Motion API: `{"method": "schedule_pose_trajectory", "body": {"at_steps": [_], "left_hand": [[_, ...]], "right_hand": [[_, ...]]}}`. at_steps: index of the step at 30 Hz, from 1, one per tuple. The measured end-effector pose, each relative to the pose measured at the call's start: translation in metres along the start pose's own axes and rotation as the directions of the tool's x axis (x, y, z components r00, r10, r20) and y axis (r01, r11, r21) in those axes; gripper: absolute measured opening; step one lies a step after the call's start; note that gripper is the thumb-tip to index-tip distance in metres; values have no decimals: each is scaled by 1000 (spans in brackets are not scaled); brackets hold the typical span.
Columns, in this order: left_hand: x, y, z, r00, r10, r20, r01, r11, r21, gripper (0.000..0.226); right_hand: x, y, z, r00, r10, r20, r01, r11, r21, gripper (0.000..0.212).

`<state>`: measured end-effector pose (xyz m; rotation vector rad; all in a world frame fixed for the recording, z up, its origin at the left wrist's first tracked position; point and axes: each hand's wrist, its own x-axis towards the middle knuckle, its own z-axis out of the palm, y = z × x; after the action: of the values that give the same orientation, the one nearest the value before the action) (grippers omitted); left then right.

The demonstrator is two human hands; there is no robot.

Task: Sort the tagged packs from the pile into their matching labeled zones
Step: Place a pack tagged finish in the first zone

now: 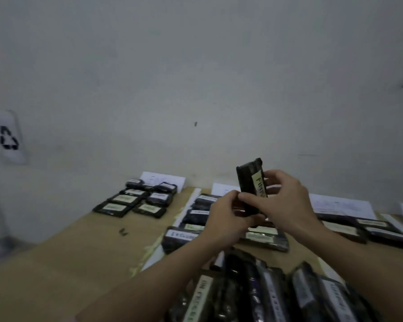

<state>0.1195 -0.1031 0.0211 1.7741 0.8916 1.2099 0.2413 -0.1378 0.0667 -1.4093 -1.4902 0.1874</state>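
I hold one black pack [250,180] upright above the table, its pale tag facing me. My left hand [226,217] grips its lower left edge, and my right hand [282,198] pinches its right side near the tag. Below my arms lies the pile of tagged black packs [265,296]. Sorted packs lie in zones: a group at the far left [135,201], a middle group [196,217] and a row at the right [363,226]. White zone labels [163,180] lean against the wall behind them.
The wooden table [79,252] has strips of pale tape [149,249] that mark the zones. A small dark scrap [123,231] lies on the bare wood. A white sign with a recycling symbol [8,138] hangs at the left by the grey wall.
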Motion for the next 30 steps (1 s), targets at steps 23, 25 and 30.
{"method": "schedule_pose_trajectory", "body": {"at_steps": [23, 25, 30], "left_hand": [[-86, -172, -262, 994, -46, -104, 112, 520, 846, 85], [-87, -171, -263, 994, -44, -100, 109, 510, 853, 87], [-86, -171, -260, 993, -57, -105, 120, 500, 858, 83]], "right_hand": [[32, -39, 327, 729, -49, 682, 370, 867, -333, 52], [33, -36, 337, 723, -36, 690, 386, 850, -359, 51], [36, -27, 344, 719, -26, 695, 433, 799, -417, 46]]}}
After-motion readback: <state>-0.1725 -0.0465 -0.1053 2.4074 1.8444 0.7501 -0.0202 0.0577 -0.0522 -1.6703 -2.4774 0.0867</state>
